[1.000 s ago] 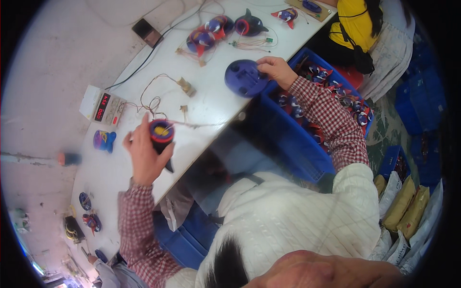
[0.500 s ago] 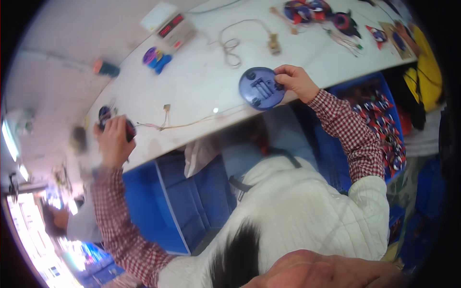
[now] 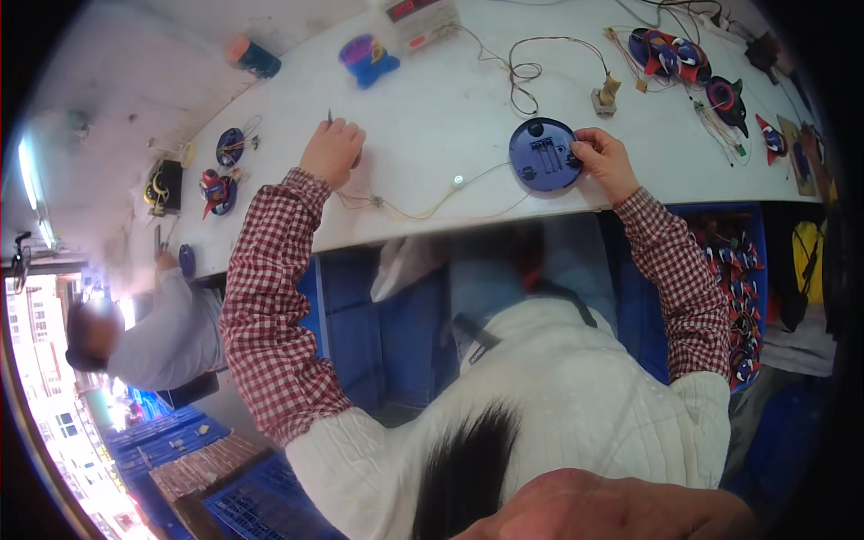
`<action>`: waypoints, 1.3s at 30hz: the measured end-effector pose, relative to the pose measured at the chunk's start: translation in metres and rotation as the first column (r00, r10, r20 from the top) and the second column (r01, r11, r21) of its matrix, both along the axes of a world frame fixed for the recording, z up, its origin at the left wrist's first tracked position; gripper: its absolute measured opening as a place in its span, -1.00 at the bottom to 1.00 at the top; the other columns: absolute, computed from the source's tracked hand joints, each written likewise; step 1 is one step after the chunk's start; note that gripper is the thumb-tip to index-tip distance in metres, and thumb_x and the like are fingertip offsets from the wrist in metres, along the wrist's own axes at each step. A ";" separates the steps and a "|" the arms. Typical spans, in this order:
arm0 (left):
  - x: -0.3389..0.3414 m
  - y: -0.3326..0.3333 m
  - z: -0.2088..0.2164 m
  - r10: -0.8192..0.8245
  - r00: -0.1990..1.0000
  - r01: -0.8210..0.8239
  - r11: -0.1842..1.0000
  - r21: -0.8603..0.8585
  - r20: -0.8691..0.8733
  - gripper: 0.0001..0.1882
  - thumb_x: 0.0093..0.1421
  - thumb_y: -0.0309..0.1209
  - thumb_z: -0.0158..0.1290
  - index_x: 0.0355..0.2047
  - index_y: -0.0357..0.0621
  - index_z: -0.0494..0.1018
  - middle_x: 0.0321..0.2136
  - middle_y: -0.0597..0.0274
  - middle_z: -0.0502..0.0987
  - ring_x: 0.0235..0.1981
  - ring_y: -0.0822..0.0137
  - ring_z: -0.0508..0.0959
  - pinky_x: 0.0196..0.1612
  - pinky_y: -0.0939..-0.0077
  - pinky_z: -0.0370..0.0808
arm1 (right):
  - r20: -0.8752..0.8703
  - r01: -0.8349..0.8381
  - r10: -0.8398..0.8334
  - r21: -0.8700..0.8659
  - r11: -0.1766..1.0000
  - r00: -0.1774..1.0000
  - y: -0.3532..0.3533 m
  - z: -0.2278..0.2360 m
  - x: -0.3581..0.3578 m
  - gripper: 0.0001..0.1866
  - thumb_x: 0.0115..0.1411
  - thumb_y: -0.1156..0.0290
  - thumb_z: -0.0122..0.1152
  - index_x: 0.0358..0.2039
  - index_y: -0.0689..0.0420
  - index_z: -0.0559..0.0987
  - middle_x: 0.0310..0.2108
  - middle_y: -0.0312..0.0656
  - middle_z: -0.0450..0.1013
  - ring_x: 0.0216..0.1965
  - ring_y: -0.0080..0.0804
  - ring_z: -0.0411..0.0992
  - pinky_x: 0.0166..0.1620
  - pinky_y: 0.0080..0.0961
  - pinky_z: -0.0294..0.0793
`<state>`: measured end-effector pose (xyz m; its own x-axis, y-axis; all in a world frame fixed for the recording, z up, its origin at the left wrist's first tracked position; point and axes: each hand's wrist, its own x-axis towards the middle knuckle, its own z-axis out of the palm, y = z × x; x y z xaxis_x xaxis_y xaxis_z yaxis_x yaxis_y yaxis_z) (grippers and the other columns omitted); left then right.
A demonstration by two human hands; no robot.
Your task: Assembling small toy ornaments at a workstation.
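Observation:
My right hand [image 3: 605,164] pinches the right rim of a round blue-purple plastic base [image 3: 531,171], whose inner side with moulded slots and black feet faces up. Thin wires [image 3: 418,216] with a small connector run from the base leftward along the table toward my left hand [image 3: 333,153]. That hand is closed above the white tabletop, its back toward me. A thin dark tip [image 3: 329,116] pokes out beyond its knuckles; the rest of what it holds is hidden by the fingers.
A scale [image 3: 423,22] with a red display stands at the back, beside a blue-purple piece [image 3: 367,63]. Red-and-blue figures [image 3: 216,191] lie at left, more [image 3: 670,56] at far right. A blue crate [image 3: 760,297] of figures stands at right. Another person [image 3: 171,333] sits at left.
My left hand has moved right, away from the dark rounded piece it was around, and is now closed near the wires. The view has shifted; my right hand still grips the base.

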<state>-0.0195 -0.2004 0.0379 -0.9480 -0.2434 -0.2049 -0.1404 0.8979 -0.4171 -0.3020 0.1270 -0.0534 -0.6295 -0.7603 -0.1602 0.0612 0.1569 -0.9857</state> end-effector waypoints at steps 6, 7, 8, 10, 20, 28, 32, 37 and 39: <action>-0.006 -0.001 -0.025 -0.024 0.990 0.046 0.987 -0.157 0.141 -0.66 0.00 -0.37 0.03 -0.16 -0.14 0.46 -0.19 0.10 0.46 -0.13 0.13 0.42 -0.02 0.26 0.34 | -0.069 0.002 -0.004 -0.039 0.999 0.998 0.004 -0.003 0.013 -0.72 0.17 0.46 0.15 -0.11 0.27 0.47 -0.38 -0.25 0.44 -0.42 -0.61 0.35 -0.38 -0.78 0.35; -0.009 0.001 -0.020 0.052 0.992 -0.038 0.992 -0.121 0.115 -0.67 0.02 -0.34 0.02 -0.18 -0.15 0.47 -0.20 0.09 0.46 -0.15 0.13 0.43 -0.04 0.25 0.35 | -0.068 0.002 -0.006 -0.051 0.999 0.998 0.003 -0.004 0.013 -0.72 0.17 0.46 0.15 -0.11 0.27 0.47 -0.38 -0.26 0.43 -0.42 -0.61 0.34 -0.37 -0.78 0.35; -0.012 0.003 -0.014 0.129 0.987 -0.121 0.989 -0.083 0.094 -0.68 0.04 -0.31 0.01 -0.19 -0.16 0.48 -0.20 0.09 0.47 -0.16 0.12 0.44 -0.05 0.24 0.37 | -0.066 0.003 -0.007 -0.062 0.998 0.998 0.002 -0.005 0.013 -0.72 0.17 0.46 0.15 -0.11 0.27 0.46 -0.38 -0.26 0.43 -0.42 -0.62 0.34 -0.37 -0.77 0.35; -0.017 0.003 -0.004 0.280 0.958 -0.283 0.958 0.040 0.060 -0.64 0.07 -0.21 0.02 -0.19 -0.18 0.48 -0.20 0.07 0.48 -0.19 0.09 0.47 -0.09 0.23 0.41 | -0.068 0.011 -0.016 -0.075 0.997 0.998 0.000 -0.006 0.016 -0.72 0.17 0.46 0.15 -0.11 0.26 0.46 -0.38 -0.26 0.42 -0.43 -0.62 0.33 -0.37 -0.77 0.35; -0.012 -0.045 0.012 0.743 0.665 -0.710 0.601 0.368 0.071 -0.32 0.23 0.17 -0.25 -0.09 -0.22 0.48 -0.15 0.04 0.54 -0.12 0.16 0.53 -0.04 0.37 0.45 | -0.156 -0.022 0.024 0.010 1.000 0.987 -0.001 0.017 0.038 -0.75 0.19 0.41 0.14 -0.14 0.21 0.47 -0.45 -0.29 0.40 -0.48 -0.61 0.31 -0.39 -0.77 0.33; 0.008 -0.057 0.010 0.757 0.650 -0.626 0.584 0.518 -0.068 -0.27 0.24 0.20 -0.30 -0.09 -0.27 0.47 -0.18 0.03 0.55 -0.18 0.13 0.54 -0.09 0.34 0.46 | -0.430 -0.040 0.130 0.213 0.976 0.893 0.002 0.027 0.023 -0.77 0.20 0.32 0.14 -0.19 0.17 0.48 -0.53 -0.35 0.37 -0.51 -0.62 0.31 -0.43 -0.75 0.32; 0.035 -0.094 -0.015 0.654 0.729 -0.505 0.712 0.488 -0.201 -0.29 0.24 0.18 -0.27 -0.10 -0.28 0.47 -0.17 0.02 0.54 -0.20 0.11 0.54 -0.11 0.32 0.46 | -0.431 0.055 0.007 0.132 0.990 0.902 0.008 0.016 -0.013 -0.70 0.18 0.29 0.19 -0.14 0.16 0.46 -0.46 -0.32 0.38 -0.48 -0.62 0.29 -0.41 -0.76 0.31; 0.039 -0.064 -0.019 0.418 0.676 -0.380 0.903 0.198 -0.607 -0.51 0.21 -0.02 -0.04 -0.14 -0.22 0.48 -0.21 0.04 0.50 -0.23 0.12 0.51 -0.17 0.31 0.45 | -0.553 0.250 -0.269 -0.112 0.962 0.788 -0.007 0.011 -0.049 -0.44 0.11 0.25 0.29 0.05 0.19 0.32 -0.29 -0.19 0.37 -0.42 -0.55 0.27 -0.33 -0.69 0.36; 0.026 -0.025 -0.005 0.174 0.551 -0.206 0.976 0.070 -0.816 -0.67 0.14 -0.23 0.11 -0.17 -0.17 0.47 -0.28 0.11 0.46 -0.29 0.19 0.48 -0.21 0.36 0.43 | -0.593 0.289 -0.315 -0.141 0.947 0.741 -0.017 0.029 -0.053 -0.46 0.09 0.22 0.31 0.00 0.23 0.39 -0.28 -0.16 0.39 -0.39 -0.53 0.29 -0.28 -0.64 0.38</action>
